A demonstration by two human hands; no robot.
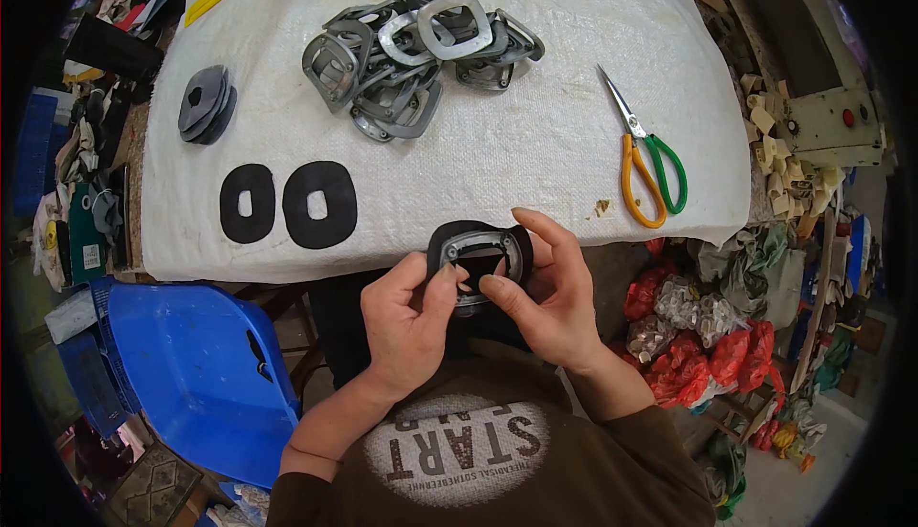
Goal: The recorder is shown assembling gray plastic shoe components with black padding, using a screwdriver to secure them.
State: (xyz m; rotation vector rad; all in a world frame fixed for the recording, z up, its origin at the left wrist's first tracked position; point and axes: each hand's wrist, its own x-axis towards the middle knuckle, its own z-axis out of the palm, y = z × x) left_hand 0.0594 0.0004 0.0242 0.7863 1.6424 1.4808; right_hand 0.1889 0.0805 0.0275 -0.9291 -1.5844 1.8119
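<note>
At the table's front edge I hold a grey rounded frame [451, 249] against a black piece of soft material [438, 233] that shows around its rim. My left hand [406, 312] pinches the near left side, thumb on the frame. On the right side, my right hand [555, 293] grips both pieces, its thumb by the opening and its index finger stretched over the far corner. Two flat black pads [332, 219] with cut-out centres lie side by side to the left. Farther back is a heap of similar grey frames [397, 106].
Scissors [635, 133] with orange and green handles lie on the white-covered table [535, 164] at right. A small grey stack [206, 106] and a yellow strip [209, 1] lie at left. Below the table edge are a blue bin [191, 364] and red plastic bags [679, 374].
</note>
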